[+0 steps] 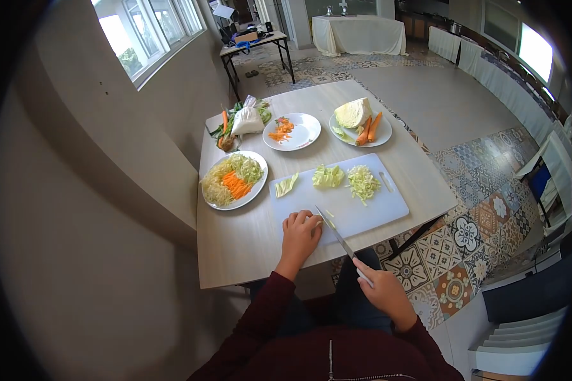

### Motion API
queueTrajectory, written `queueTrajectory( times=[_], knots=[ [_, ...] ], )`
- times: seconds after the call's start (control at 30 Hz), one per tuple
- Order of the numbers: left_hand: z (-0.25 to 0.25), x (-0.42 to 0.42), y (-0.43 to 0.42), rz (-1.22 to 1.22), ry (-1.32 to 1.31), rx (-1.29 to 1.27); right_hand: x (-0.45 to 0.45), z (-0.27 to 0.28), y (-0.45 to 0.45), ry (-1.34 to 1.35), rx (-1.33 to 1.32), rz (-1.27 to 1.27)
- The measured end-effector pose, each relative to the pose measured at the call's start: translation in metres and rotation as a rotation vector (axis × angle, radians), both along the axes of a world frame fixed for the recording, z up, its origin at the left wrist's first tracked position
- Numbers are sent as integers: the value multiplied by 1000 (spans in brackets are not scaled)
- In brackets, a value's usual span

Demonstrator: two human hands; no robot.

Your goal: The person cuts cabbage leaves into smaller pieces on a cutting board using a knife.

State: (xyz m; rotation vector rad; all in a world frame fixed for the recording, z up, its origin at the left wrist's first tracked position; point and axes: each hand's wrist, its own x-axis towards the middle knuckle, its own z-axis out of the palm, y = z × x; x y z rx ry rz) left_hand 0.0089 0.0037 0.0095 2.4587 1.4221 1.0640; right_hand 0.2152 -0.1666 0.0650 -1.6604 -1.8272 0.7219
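My right hand (388,291) is closed around the handle of a kitchen knife (340,238). Its blade points away over a white cutting board (391,206), just right of my left hand (302,236). The left fingers are curled down on the board's near edge, and whatever is under them is hidden. A few thin pale-green slivers lie by the blade tip. Farther up the board are a flat cabbage piece (286,185), a stack of cabbage leaves (328,176) and a heap of shredded cabbage (363,183).
A plate of shredded vegetables (260,185) stands left of the board. Behind it are a bag and greens (246,120), a plate with carrot bits (308,136), and a plate (386,140) with a cut cabbage and carrots. A wall (146,146) runs close along the table's left.
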Motion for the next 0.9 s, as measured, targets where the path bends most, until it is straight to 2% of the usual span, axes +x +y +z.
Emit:
queueTrajectory(
  times=[0.47, 0.57, 0.67, 0.9],
  knots=[
    [5, 2, -2, 17, -41, -20, 0, -5, 9, -68, 71, -47],
    [2, 1, 0, 17, -32, -18, -1, 1, 11, -16, 37, -49],
    [2, 0, 0, 7, -16, -17, -2, -8, 14, 95, 119, -48],
    [0, -1, 0, 4, -25, -22, -2, -9, 20, 146, 163, -67]
  ],
)
